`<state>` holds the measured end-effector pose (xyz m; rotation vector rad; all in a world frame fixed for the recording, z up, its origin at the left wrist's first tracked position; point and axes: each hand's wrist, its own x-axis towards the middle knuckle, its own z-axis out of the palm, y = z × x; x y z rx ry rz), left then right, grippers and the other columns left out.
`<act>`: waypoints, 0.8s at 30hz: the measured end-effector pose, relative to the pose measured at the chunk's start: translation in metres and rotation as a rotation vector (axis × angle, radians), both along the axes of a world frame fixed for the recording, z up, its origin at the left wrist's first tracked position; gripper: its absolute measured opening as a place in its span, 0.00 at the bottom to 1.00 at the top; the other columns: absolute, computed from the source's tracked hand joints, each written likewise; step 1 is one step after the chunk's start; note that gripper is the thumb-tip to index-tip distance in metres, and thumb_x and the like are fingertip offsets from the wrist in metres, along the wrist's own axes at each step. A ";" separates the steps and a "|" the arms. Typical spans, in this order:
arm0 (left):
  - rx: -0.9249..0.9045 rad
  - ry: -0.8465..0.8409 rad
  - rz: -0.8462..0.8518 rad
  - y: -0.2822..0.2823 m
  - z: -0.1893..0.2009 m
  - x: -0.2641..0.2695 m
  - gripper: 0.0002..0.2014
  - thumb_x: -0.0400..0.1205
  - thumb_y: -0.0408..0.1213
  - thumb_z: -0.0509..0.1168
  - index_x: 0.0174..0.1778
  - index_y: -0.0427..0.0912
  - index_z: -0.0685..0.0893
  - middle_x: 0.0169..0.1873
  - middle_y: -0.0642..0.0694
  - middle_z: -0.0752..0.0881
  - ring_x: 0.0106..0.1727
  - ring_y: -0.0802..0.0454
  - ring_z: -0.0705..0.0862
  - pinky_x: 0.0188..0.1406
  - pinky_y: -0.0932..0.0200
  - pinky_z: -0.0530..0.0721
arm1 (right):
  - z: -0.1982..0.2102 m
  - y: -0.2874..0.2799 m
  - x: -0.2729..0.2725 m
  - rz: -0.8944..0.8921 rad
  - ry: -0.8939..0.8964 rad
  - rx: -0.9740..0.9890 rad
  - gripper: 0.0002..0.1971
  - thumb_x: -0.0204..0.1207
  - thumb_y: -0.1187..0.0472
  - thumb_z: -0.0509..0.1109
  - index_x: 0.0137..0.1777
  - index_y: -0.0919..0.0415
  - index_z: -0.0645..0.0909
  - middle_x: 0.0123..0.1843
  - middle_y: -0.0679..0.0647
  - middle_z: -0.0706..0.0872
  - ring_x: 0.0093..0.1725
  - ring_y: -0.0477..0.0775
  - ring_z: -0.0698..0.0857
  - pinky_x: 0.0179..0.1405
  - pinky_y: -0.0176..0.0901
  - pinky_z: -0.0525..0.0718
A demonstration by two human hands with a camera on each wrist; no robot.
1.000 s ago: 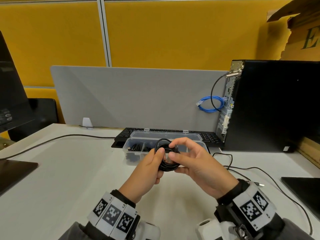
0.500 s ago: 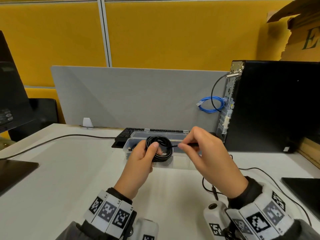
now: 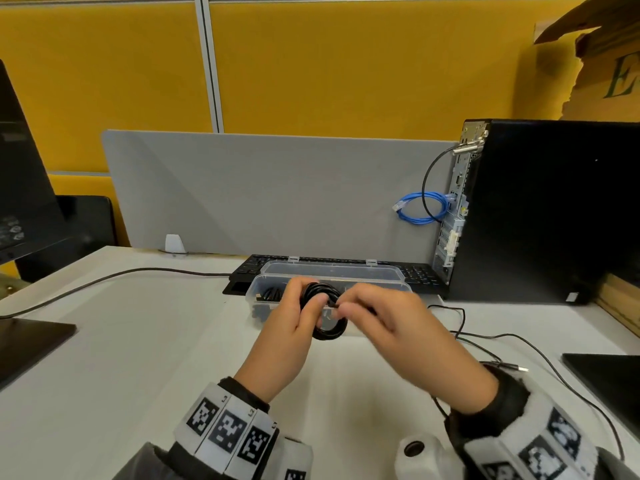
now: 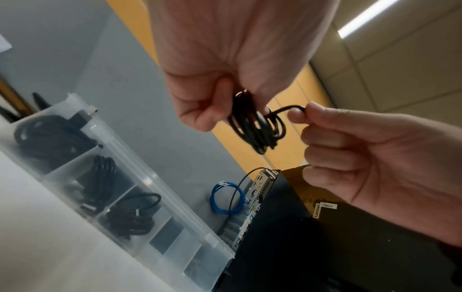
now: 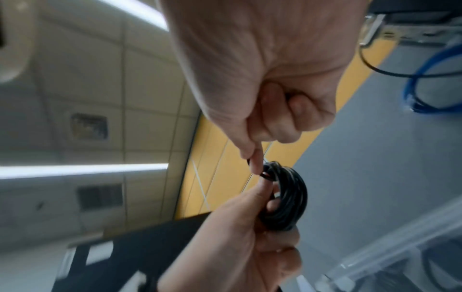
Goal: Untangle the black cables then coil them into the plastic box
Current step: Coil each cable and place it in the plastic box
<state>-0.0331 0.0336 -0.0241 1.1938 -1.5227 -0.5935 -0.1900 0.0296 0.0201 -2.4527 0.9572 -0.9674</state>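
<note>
A: Entry. Left hand [image 3: 294,327] holds the coiled black cable [image 3: 325,311] in the air, just in front of the plastic box [image 3: 398,284] on the bench [image 3: 138,341]. Fingers and thumb are curled round one side of the coil, clamping the loops together. My judgement: that grip is there so the turns do not spring open.

B: And the right hand [image 3: 391,323]?

A: Thumb and forefinger pinch the cable's free end, close against the coil. Likely it is being wrapped round or tucked through the loops to lock the bundle before it goes into the box. Which of the two, I cannot tell.

B: What does the head view miss?

A: The box interior. The left wrist view shows the plastic box [image 4: 140,189] divided into compartments, with black cable bundles lying in three of them; the compartments nearer the computer tower [image 4: 312,237] look free of cables, though one seems to show a dark flat shape I cannot identify. It also shows the free end curving out from the coil to the right hand's fingertips [image 4: 297,114].

B: Right wrist view?

A: It shows the coil [image 5: 287,197] almost edge-on, several tight turns, with the left thumb pressed across them.

B: Anything only the head view gives?

A: A thin loose black cable [image 3: 502,341] lying on the bench right of the hands, not yet coiled. The box lid stands open in front of the keyboard [image 3: 415,271].
</note>
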 end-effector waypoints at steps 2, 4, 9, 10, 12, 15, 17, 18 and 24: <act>-0.022 -0.018 -0.040 0.002 0.004 0.000 0.07 0.85 0.39 0.54 0.55 0.50 0.76 0.31 0.59 0.76 0.30 0.67 0.74 0.31 0.72 0.72 | 0.004 -0.009 -0.008 0.024 -0.139 0.071 0.09 0.81 0.58 0.63 0.43 0.55 0.85 0.36 0.41 0.86 0.40 0.40 0.82 0.41 0.31 0.76; 0.005 -0.021 -0.121 0.006 0.009 -0.002 0.07 0.85 0.42 0.54 0.50 0.53 0.77 0.27 0.61 0.76 0.29 0.65 0.72 0.30 0.71 0.72 | 0.003 -0.016 -0.015 -0.016 -0.194 -0.008 0.09 0.80 0.52 0.64 0.40 0.48 0.83 0.37 0.36 0.82 0.43 0.37 0.78 0.43 0.29 0.71; 0.137 0.203 -0.345 0.011 0.014 -0.007 0.14 0.79 0.51 0.55 0.48 0.46 0.77 0.25 0.57 0.73 0.28 0.58 0.66 0.27 0.65 0.66 | -0.005 -0.030 -0.022 -0.202 -0.126 -0.214 0.07 0.73 0.38 0.62 0.43 0.31 0.81 0.43 0.36 0.71 0.51 0.34 0.69 0.49 0.27 0.62; 0.144 0.214 -0.366 0.012 0.013 -0.009 0.13 0.80 0.51 0.55 0.48 0.45 0.77 0.26 0.57 0.73 0.28 0.58 0.66 0.26 0.65 0.66 | -0.006 -0.032 -0.021 -0.160 -0.157 -0.174 0.04 0.75 0.44 0.65 0.45 0.34 0.82 0.42 0.38 0.72 0.48 0.35 0.72 0.47 0.26 0.66; 0.142 0.220 -0.358 0.011 0.011 -0.012 0.13 0.81 0.50 0.55 0.50 0.45 0.78 0.28 0.56 0.74 0.28 0.59 0.67 0.26 0.65 0.67 | -0.012 -0.033 -0.016 -0.099 -0.203 -0.084 0.08 0.78 0.57 0.67 0.44 0.41 0.83 0.39 0.43 0.76 0.41 0.36 0.77 0.43 0.24 0.72; 0.104 0.211 -0.275 0.009 0.008 -0.011 0.13 0.82 0.51 0.57 0.51 0.47 0.78 0.33 0.51 0.75 0.30 0.57 0.68 0.26 0.65 0.68 | -0.016 -0.031 -0.007 -0.005 -0.374 0.209 0.11 0.80 0.65 0.64 0.42 0.52 0.85 0.34 0.52 0.85 0.31 0.41 0.83 0.36 0.29 0.80; 0.084 0.191 -0.215 0.007 0.007 -0.011 0.11 0.83 0.50 0.57 0.50 0.48 0.79 0.32 0.53 0.78 0.31 0.57 0.69 0.26 0.66 0.68 | -0.016 -0.028 -0.004 0.058 -0.540 0.449 0.10 0.80 0.67 0.63 0.44 0.60 0.85 0.35 0.54 0.88 0.31 0.46 0.86 0.34 0.35 0.84; 0.075 0.181 -0.188 0.007 0.006 -0.010 0.09 0.83 0.47 0.56 0.50 0.49 0.79 0.31 0.57 0.79 0.31 0.59 0.70 0.26 0.68 0.68 | -0.016 -0.026 -0.003 0.079 -0.584 0.533 0.09 0.81 0.67 0.62 0.46 0.62 0.84 0.35 0.54 0.89 0.32 0.48 0.87 0.35 0.37 0.84; 0.015 0.170 -0.115 0.004 0.004 -0.010 0.08 0.84 0.35 0.57 0.47 0.46 0.81 0.29 0.61 0.82 0.28 0.69 0.76 0.28 0.76 0.71 | -0.015 -0.020 0.000 0.099 -0.613 0.676 0.09 0.82 0.68 0.59 0.54 0.62 0.80 0.36 0.62 0.87 0.33 0.53 0.87 0.36 0.40 0.86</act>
